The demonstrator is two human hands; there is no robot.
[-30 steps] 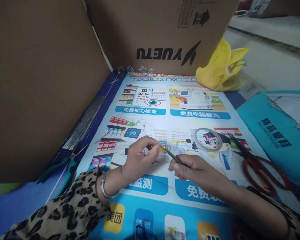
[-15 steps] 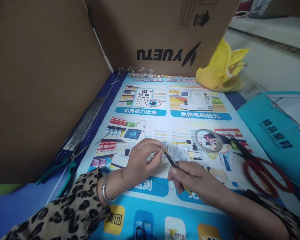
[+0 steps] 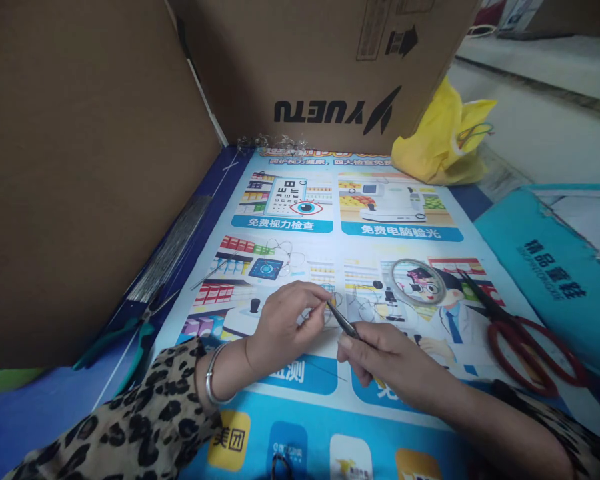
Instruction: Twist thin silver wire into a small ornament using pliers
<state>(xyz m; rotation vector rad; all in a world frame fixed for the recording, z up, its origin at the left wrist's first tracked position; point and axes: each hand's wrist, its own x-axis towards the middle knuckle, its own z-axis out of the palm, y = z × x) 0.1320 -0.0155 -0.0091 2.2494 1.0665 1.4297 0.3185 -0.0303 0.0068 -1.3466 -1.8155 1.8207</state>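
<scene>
My right hand [image 3: 380,353] is closed around a pair of needle-nose pliers [image 3: 344,321], whose dark jaws point up and left. The jaw tips meet the fingertips of my left hand [image 3: 290,317]. That hand is pinched, with thumb and forefinger together; what lies between them is too small to make out, though thin wire shows close by. Curled thin wires [image 3: 367,303] lie on the printed poster [image 3: 310,413] just beyond my hands, and more wire loops [image 3: 285,257] rest farther up. A roll of clear tape [image 3: 397,293] lies beyond my right hand.
Red-handled scissors [image 3: 535,353] lie at the right, beside a turquoise box [image 3: 545,267]. Teal-handled pliers [image 3: 143,327] and a bundle of straight wires [image 3: 173,247] are at the left. Cardboard walls [image 3: 330,53] stand behind and left. A yellow bag [image 3: 437,147] sits at the back right.
Both hands hold almost the same position, fingertips still at the plier tips. Only a very slight shift shows.
</scene>
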